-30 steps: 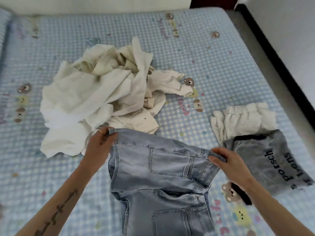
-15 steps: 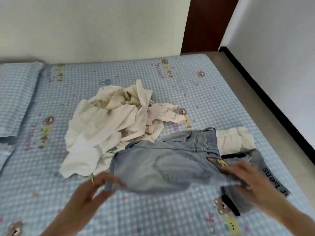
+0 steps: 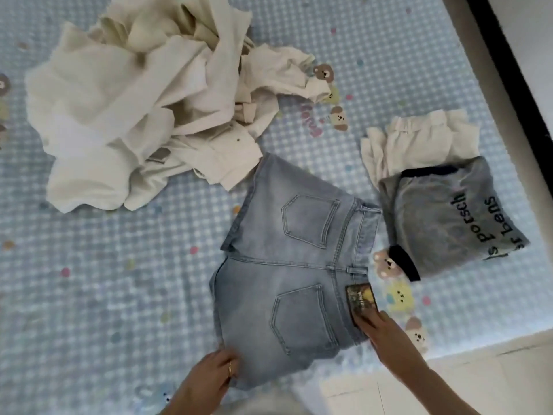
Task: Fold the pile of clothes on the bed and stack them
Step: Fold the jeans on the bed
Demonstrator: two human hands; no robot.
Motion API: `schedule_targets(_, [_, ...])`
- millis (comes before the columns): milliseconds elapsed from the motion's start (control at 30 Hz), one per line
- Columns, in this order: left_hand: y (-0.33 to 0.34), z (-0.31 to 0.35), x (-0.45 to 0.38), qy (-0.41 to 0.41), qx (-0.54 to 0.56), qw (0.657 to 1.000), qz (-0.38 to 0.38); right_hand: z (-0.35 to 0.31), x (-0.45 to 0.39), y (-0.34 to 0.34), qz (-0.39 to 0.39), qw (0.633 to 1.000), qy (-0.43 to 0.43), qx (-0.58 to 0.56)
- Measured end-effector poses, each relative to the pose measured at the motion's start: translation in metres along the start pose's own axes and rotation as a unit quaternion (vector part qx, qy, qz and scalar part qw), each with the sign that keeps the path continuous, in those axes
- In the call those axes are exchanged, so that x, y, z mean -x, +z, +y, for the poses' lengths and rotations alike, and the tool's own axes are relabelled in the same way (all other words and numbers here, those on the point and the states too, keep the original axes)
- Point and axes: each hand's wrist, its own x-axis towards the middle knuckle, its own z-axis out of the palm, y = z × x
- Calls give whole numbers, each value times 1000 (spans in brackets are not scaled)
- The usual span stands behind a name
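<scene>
Bare forearms, gold ring (image 3: 229,370) on left hand (image 3: 209,373)

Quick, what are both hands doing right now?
Left hand: grips the denim shorts' bottom edge.
Right hand: fingers on the waistband; grip unclear.

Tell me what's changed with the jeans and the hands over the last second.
The jeans were flipped and turned: back pockets now face up, waistband toward the folded stack on the right. The left hand moved from the waistband to the near left edge; the right hand now rests by the patch. The cream pile, cream folded garment and grey top stayed put.
</scene>
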Motion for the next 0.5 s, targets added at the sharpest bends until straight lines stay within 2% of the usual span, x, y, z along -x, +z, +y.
schedule_targets(67, [7,-7,-1,-7,-30,999,16,1,6,8,-2,1000,6,8])
schedule_targets(133, [13,-3,3,-30,8,999,-13,-4,11,13,8,1000,25,3])
schedule_targets(200, [18,5,9,-38,-6,999,-30,-9,12,11,9,999,33,-19])
schedule_targets(233, [16,9,9,-69,29,996,-56,-10,13,10,1,998,34,-52])
schedule_targets(333, [-10,7,0,-164,200,965,-39,3,7,-4,-43,987,43,-146])
schedule_targets(400, [-53,0,-24,-194,328,923,58,17,-3,-27,-35,967,63,-244])
schedule_targets(500, [-120,-11,-89,-189,361,896,176,37,-32,-65,77,908,128,-390])
